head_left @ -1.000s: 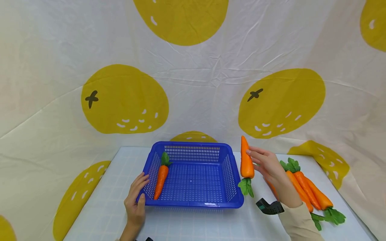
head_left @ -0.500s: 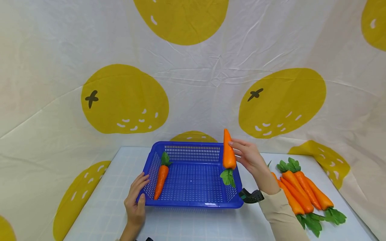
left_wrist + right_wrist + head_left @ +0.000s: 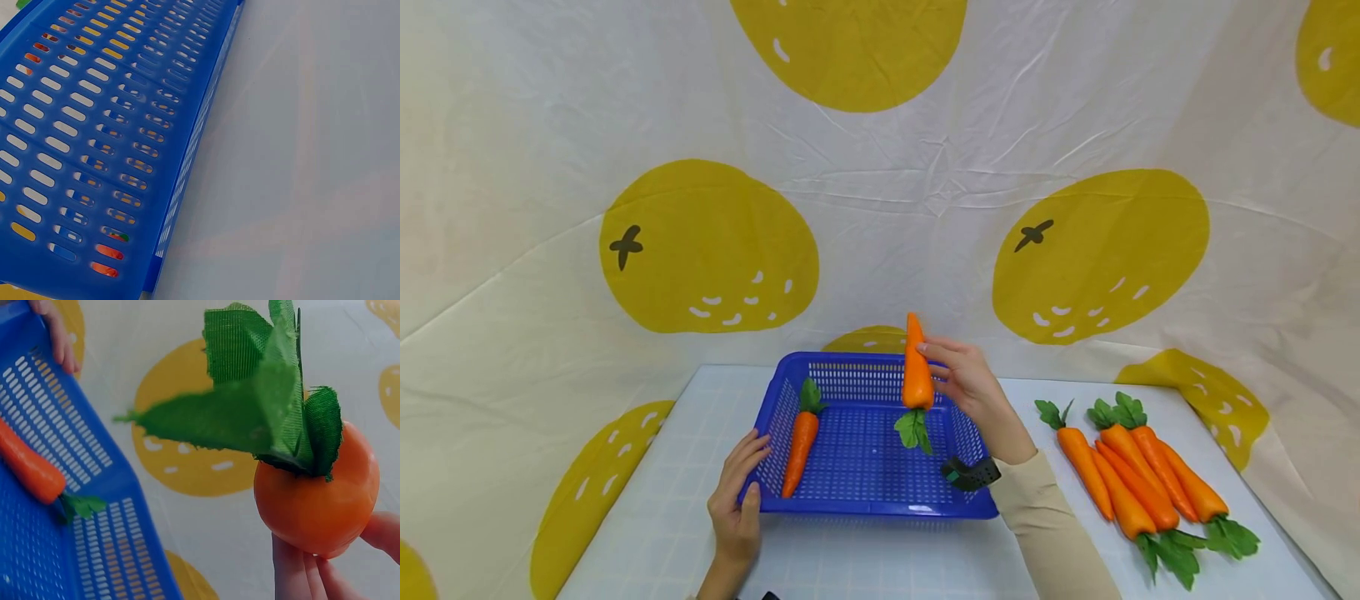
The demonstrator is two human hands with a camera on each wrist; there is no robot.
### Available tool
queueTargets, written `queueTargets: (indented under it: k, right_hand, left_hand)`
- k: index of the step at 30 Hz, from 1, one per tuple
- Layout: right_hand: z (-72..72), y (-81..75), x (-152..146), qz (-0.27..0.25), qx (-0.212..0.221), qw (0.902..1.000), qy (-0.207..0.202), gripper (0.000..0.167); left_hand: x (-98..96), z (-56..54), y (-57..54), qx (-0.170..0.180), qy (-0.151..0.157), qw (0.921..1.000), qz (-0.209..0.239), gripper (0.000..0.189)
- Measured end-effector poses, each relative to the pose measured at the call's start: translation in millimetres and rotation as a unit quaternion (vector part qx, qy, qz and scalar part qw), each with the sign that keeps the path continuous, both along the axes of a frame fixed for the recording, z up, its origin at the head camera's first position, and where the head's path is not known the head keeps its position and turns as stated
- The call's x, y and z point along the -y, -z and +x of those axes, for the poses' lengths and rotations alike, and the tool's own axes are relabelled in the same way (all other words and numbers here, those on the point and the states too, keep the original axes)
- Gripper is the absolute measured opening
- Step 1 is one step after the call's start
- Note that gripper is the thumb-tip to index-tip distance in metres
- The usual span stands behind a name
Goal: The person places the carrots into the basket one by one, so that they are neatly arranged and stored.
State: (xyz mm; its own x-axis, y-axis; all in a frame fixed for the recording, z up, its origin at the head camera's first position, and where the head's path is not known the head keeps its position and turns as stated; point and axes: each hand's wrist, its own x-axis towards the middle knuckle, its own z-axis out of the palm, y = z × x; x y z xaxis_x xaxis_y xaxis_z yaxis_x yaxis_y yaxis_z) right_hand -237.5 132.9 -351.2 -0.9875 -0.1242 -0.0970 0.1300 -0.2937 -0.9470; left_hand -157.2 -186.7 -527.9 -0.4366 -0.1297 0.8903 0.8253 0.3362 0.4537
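My right hand (image 3: 966, 382) pinches an orange carrot (image 3: 917, 377) with cloth-like green leaves over the blue plastic basket (image 3: 850, 507). The carrot's tip points up and its leaves hang down; in the right wrist view its thick end (image 3: 315, 509) faces the camera, with fingers behind it. On the basket's left rim, my left hand (image 3: 737, 504) holds on near the front corner, fingers over the edge. Along the left wall inside lies another carrot (image 3: 802, 446), leaves toward the back. Only the basket's perforated wall (image 3: 94, 144) and tabletop show in the left wrist view.
Several carrots (image 3: 1138, 479) lie side by side on the right of the white table (image 3: 850, 562), some with leaves toward the back and some toward the front. Behind the table hangs a pale cloth (image 3: 910, 250) printed with yellow fruit.
My right hand has carried the carrot leftward from beside the basket's right rim to above its interior, slightly higher. The left hand and the basket have stayed put.
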Motion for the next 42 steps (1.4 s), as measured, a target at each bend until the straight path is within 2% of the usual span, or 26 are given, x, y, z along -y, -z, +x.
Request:
queueTargets:
  k: [3,12,21,29,36,42]
  right_hand:
    - [-3.9,4.2,14,-0.002,0.008,1.0,-0.006,0.045]
    - [-10.9,27.3,55,0.002,0.039,0.9991,-0.013,0.043]
    - [-21.5,46.5,84,0.021,0.067,0.9973,-0.021,0.042]
    - [-22.6,67.4,98,0.102,0.05,0.9909,-0.073,0.044]
    - [-25.6,81.1,102,0.127,0.053,0.9873,-0.08,0.037]
    - [-27.0,87.2,103,0.138,0.065,0.9843,-0.089,0.043]
  left_hand:
    - [-0.1,-0.3,-0.2,-0.004,0.003,1.0,0.002,0.035]
    - [0.7,1.1,0.7,0.014,-0.006,0.9999,-0.003,0.037]
    - [2.5,0.0,1.1,0.014,-0.008,0.9999,-0.004,0.038]
    - [3.1,2.1,1.1,0.029,-0.013,0.9994,-0.011,0.038]
    - [2.5,4.3,2.0,0.04,-0.017,0.999,-0.014,0.038]
    - [2.1,4.4,2.0,0.045,-0.021,0.9987,-0.016,0.038]
